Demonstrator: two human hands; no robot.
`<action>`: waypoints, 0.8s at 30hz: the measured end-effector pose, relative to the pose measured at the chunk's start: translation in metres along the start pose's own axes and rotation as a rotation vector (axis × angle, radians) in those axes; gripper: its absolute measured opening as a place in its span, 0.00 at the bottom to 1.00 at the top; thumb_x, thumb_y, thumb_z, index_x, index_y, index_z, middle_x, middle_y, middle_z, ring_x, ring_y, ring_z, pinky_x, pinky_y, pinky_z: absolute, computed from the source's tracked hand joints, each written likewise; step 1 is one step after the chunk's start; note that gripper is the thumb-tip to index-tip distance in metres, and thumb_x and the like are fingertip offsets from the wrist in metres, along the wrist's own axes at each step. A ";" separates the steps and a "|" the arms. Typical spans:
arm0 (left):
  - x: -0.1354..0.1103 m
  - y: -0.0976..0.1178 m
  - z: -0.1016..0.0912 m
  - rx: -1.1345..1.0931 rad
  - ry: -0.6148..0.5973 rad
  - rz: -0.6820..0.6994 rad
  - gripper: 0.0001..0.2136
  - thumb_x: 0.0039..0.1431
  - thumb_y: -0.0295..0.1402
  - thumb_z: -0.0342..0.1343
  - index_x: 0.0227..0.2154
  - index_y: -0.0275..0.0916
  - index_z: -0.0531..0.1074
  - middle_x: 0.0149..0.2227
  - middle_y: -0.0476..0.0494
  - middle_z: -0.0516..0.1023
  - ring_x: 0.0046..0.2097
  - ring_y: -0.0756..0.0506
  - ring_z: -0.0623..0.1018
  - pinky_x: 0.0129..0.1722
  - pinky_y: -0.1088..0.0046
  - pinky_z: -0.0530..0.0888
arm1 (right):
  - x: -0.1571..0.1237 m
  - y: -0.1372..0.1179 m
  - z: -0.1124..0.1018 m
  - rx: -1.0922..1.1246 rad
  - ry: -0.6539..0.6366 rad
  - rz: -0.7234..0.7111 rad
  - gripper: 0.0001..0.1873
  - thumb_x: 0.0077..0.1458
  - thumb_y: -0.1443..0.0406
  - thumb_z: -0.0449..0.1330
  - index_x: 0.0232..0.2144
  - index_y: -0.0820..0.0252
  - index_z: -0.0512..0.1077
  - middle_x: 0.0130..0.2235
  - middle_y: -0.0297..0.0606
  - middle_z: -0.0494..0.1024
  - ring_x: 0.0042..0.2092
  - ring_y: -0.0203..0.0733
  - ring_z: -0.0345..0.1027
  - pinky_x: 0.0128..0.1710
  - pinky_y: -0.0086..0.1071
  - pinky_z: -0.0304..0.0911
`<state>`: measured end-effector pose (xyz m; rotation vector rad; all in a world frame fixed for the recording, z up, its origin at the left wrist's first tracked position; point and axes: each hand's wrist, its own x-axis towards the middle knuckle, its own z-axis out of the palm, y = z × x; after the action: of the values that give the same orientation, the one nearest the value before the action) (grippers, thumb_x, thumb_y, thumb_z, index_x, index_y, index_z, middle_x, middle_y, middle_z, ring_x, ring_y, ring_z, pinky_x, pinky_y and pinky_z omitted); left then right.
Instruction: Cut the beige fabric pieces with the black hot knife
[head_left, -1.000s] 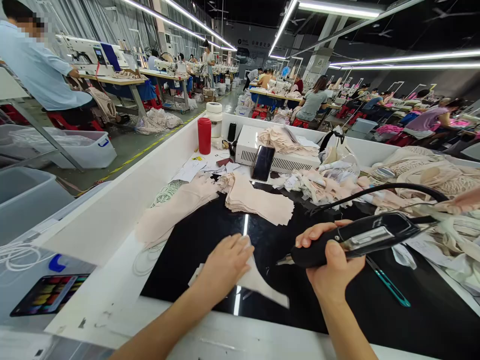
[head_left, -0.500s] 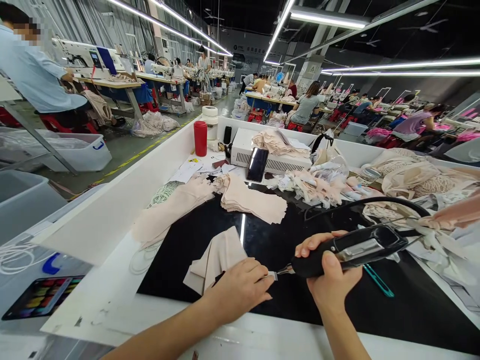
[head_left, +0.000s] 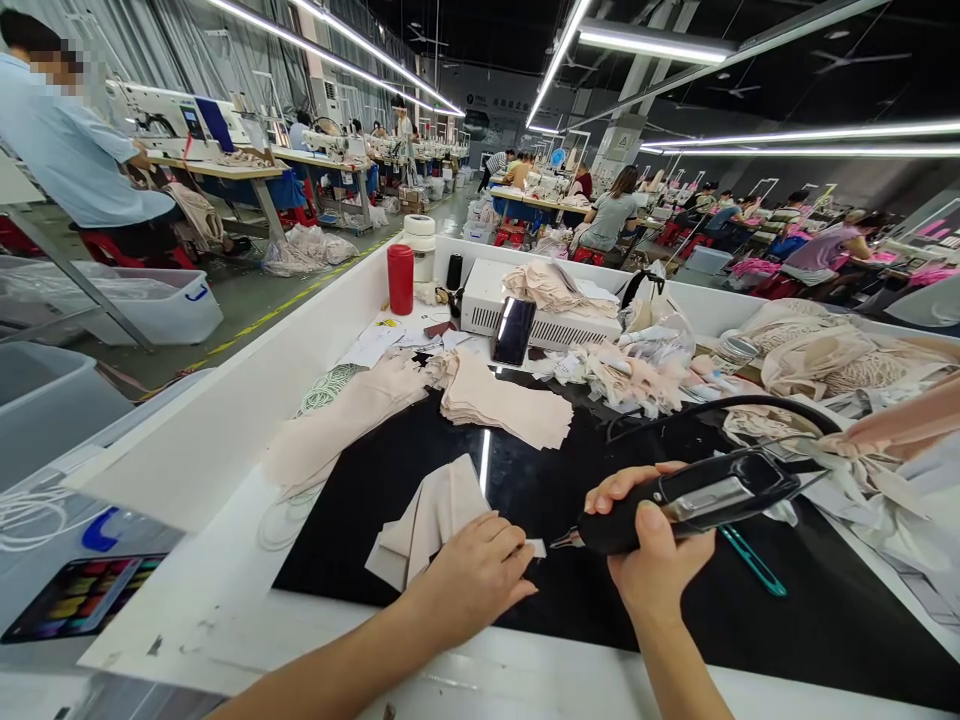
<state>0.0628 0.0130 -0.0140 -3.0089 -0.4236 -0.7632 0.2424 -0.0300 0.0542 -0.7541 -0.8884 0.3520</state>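
My left hand (head_left: 474,575) presses on a folded beige fabric piece (head_left: 442,505) on the black mat, fingers close together. A small white strip (head_left: 537,548) sticks out beyond its fingertips. My right hand (head_left: 660,550) is wrapped around a thick black handheld power tool (head_left: 697,500) with a cable at its back end. The tool's thin metal tip (head_left: 568,540) points left at the strip, a small gap apart from it. A teal cutter (head_left: 754,562) lies on the black mat (head_left: 600,620) just right of my right hand.
Stacked beige fabric pieces (head_left: 506,400) lie further back on the mat. Behind them stand a phone (head_left: 514,330), a white vented box (head_left: 480,300) and a red cup (head_left: 400,280). Fabric scraps (head_left: 615,370) are heaped to the right. Low white walls (head_left: 247,400) edge the table.
My left hand has shifted slightly left with the white strip. The tool in my right hand has also moved a little left; a small gap now shows between its tip and the strip.
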 end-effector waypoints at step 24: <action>-0.003 -0.002 0.006 -0.064 0.004 -0.018 0.20 0.62 0.40 0.69 0.48 0.34 0.71 0.43 0.43 0.75 0.45 0.42 0.76 0.55 0.61 0.75 | -0.003 0.005 0.008 -0.022 0.005 0.009 0.15 0.56 0.63 0.69 0.44 0.52 0.70 0.29 0.28 0.75 0.26 0.36 0.69 0.24 0.33 0.71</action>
<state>0.0625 0.0146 -0.0205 -3.0660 -0.4347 -0.7989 0.2340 -0.0246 0.0517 -0.7791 -0.8851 0.3487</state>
